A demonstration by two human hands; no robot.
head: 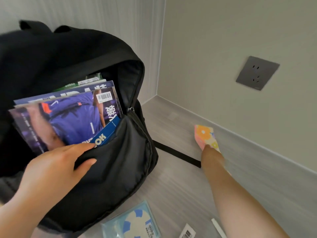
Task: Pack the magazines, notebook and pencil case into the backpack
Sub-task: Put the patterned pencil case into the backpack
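Observation:
A black backpack (106, 162) stands open on the grey desk, left of centre. Several magazines (68, 117) stick out of its main compartment, and a blue notebook (104, 133) sits in front of them. My left hand (56, 167) grips the front edge of the opening, thumb outside and fingers over the rim by the notebook. Far right, my right hand (210, 154) reaches to a flowered pencil case (205, 135) lying near the wall. The fingers are on its near end and look closed on it, though blur and the arm hide most of the grip.
A black strap (176, 153) trails from the backpack across the desk. A blue-and-white packet (135, 222), a barcode tag (187, 233) and a white pen (217, 227) lie at the front edge. Walls close the back and right side, with a grey socket (257, 73).

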